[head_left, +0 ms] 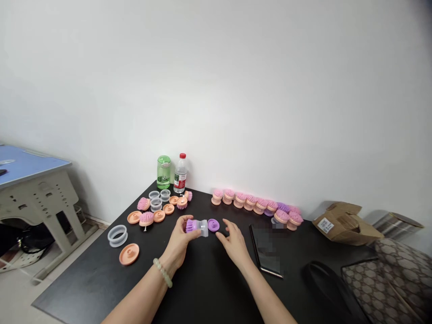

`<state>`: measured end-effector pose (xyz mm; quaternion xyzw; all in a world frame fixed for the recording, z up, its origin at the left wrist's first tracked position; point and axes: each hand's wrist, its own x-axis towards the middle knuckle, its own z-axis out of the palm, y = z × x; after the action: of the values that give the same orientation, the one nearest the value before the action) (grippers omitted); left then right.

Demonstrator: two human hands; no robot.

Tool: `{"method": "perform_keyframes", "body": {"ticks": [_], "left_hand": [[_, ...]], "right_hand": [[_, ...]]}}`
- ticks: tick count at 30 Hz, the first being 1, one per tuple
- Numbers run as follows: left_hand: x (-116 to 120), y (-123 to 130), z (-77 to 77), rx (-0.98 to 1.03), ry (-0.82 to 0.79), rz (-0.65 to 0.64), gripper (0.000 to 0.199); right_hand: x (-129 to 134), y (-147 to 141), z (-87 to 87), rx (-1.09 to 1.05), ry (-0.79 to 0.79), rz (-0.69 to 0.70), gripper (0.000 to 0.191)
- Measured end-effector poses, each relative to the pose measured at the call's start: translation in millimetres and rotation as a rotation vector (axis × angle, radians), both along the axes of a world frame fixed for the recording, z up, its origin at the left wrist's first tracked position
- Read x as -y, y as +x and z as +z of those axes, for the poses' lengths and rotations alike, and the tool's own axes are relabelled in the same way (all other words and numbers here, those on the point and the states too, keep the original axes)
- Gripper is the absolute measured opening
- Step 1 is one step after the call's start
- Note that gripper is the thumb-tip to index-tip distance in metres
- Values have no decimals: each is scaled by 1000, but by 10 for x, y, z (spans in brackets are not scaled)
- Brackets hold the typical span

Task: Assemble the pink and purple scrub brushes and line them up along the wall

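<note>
Left hand is clamped around a purple brush, lying sideways, bristles out left; right hand sits open, nearer the purple lid just beside it.

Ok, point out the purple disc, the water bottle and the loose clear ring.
Purple disc (pixel 213 225), head view, on its raised centre.
Water bottle (pixel 180 182), head view, on its label.
Clear plastic ring (pixel 117 242), head view, on its front wall.

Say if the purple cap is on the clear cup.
Off: the purple cap lies on the table, apart from the clear cup in the left hand.
</note>
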<state>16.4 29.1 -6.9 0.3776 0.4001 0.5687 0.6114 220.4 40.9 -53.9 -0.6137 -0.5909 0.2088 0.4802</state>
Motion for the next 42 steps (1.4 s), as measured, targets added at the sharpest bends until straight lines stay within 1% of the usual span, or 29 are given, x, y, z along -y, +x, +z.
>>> {"method": "perform_keyframes", "body": {"ticks": [2, 4, 6, 8, 10, 16, 19, 22, 25, 28, 32, 34, 36, 39, 42], "left_hand": [[-15, -8, 13, 47, -46, 0, 60], [-25, -13, 21, 60, -51, -9, 57], [-32, -18, 24, 54, -47, -16, 54], [-35, -23, 23, 52, -47, -22, 52], [-29, -23, 15, 29, -38, -37, 49], [52, 20, -29, -106, 49, -153, 47], [104, 50, -37, -154, 84, -209, 48], [150, 74, -29, -189, 82, -280, 50], [183, 93, -14, -160, 58, -350, 51], [196, 102, 3, -112, 29, -360, 48], [198, 100, 19, -123, 25, -376, 45], [205, 102, 22, -133, 20, -393, 46], [216, 108, 26, -100, -3, -426, 46], [235, 115, 38, 9, -50, -480, 45], [246, 112, 54, 86, -71, -479, 43]], "right_hand": [[-138, -62, -22, 84, 8, -3, 49], [-240, -143, -35, 153, 8, -7, 47], [-289, -206, -29, 206, 3, -1, 39], [-275, -234, -1, 241, -3, 13, 31], [-193, -233, 43, 258, -10, 32, 30], [295, -202, 175, 223, -2, 159, 55], [509, -194, 215, 177, -13, 181, 54], [642, -186, 255, 122, -24, 149, 54], [711, -166, 297, 74, 21, 90, 50], [747, -137, 319, 44, 46, 76, 49], [782, -117, 324, 63, -3, 98, 62], [796, -118, 344, 63, -39, 97, 65], [807, -121, 385, 58, -59, 88, 59], [819, -125, 455, 62, -45, 83, 50], [827, -128, 473, 69, 15, 103, 53]]}}
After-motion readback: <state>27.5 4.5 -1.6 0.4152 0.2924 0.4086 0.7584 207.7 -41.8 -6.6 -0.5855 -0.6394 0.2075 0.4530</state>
